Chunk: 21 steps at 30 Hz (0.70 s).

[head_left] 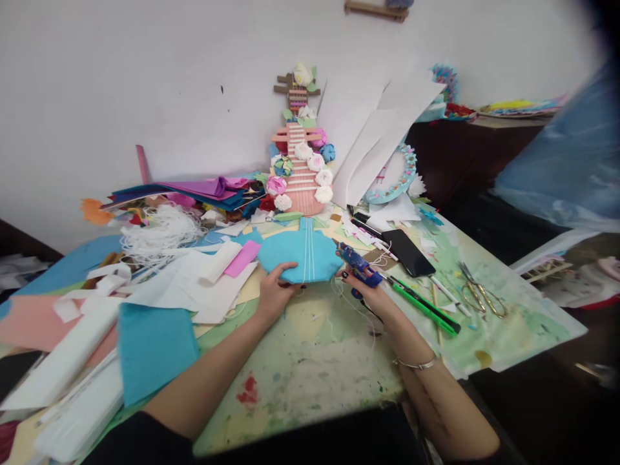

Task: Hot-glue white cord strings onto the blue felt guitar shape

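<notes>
Just in front of the flower-trimmed lute [298,169], the left hand [277,296] pinches the blue cutout [288,253]; to the lute's front right, the right hand [370,294] grips what looks like a glue gun [357,263]. Fixing white strings [309,248] seems underway; the next move calls for a steady edge.

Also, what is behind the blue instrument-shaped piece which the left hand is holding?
Behind the blue piece stands a pink lute-shaped model with paper flowers. Whatever is covered by the blue piece itself cannot be seen.
</notes>
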Each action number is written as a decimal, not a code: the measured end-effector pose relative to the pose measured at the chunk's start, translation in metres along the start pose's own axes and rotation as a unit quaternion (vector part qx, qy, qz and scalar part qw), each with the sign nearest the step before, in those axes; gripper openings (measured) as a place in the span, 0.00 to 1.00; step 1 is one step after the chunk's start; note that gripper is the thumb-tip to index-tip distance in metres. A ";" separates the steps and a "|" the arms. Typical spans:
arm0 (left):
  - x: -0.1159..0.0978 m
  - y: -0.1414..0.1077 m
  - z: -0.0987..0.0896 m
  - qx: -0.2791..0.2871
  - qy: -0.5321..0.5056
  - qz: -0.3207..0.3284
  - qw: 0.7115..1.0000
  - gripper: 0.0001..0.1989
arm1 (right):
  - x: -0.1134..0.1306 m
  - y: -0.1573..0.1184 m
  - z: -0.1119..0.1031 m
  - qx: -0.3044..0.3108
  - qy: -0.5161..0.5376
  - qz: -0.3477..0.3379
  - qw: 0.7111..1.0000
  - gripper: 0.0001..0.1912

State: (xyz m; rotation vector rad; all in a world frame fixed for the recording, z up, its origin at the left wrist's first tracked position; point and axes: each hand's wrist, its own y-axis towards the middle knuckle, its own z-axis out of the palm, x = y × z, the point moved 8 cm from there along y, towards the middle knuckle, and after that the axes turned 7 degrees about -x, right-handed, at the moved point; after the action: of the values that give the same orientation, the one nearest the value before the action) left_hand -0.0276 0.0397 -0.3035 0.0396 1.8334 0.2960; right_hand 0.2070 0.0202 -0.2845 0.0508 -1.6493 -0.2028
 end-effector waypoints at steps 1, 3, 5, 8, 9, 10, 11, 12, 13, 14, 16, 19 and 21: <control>-0.001 -0.001 0.000 0.000 -0.001 0.003 1.000 0.25 | -0.003 0.001 0.004 0.012 0.005 0.002 1.000 0.15; -0.003 -0.002 0.000 -0.001 -0.005 0.012 1.000 0.24 | -0.008 0.002 0.012 0.032 0.023 0.015 0.999 0.17; -0.004 -0.004 0.001 0.003 -0.013 0.014 1.000 0.24 | -0.010 0.002 0.020 0.047 0.056 0.035 0.997 0.18; -0.004 -0.009 0.004 0.018 -0.029 0.010 0.999 0.28 | -0.006 0.001 0.028 0.057 0.102 0.044 0.992 0.15; -0.004 -0.010 0.004 0.018 -0.030 0.014 0.999 0.31 | -0.004 0.000 0.028 0.055 0.107 0.043 0.992 0.14; -0.005 -0.011 0.004 0.017 -0.029 0.020 0.999 0.33 | -0.004 0.000 0.028 0.051 0.107 0.042 0.992 0.13; -0.006 -0.012 0.004 0.015 -0.023 0.028 0.999 0.35 | -0.003 0.000 0.026 0.043 0.102 0.040 0.993 0.12; -0.008 -0.013 0.004 0.014 -0.014 0.037 0.999 0.36 | -0.003 0.000 0.024 0.033 0.095 0.036 0.994 0.11; -0.009 -0.014 0.004 0.012 -0.002 0.047 0.999 0.36 | -0.003 0.000 0.022 0.025 0.088 0.031 0.995 0.11; -0.011 -0.015 0.004 0.012 0.012 0.058 0.998 0.36 | -0.003 0.001 0.020 0.018 0.081 0.027 0.996 0.11; -0.015 -0.018 0.003 0.009 0.037 0.082 0.996 0.35 | -0.004 0.002 0.017 0.009 0.077 0.019 0.997 0.10; -0.021 -0.022 0.002 0.000 0.053 0.121 0.991 0.32 | -0.005 0.003 0.016 0.002 0.084 0.013 0.996 0.08; -0.027 -0.025 0.002 -0.004 0.057 0.157 0.986 0.26 | -0.006 0.003 0.015 -0.003 0.091 0.009 0.996 0.08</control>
State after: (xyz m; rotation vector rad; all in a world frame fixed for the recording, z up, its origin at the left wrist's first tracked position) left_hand -0.0148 0.0107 -0.2846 0.3146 1.9371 0.5367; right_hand 0.1930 0.0260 -0.2908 0.0488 -1.4670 -0.1847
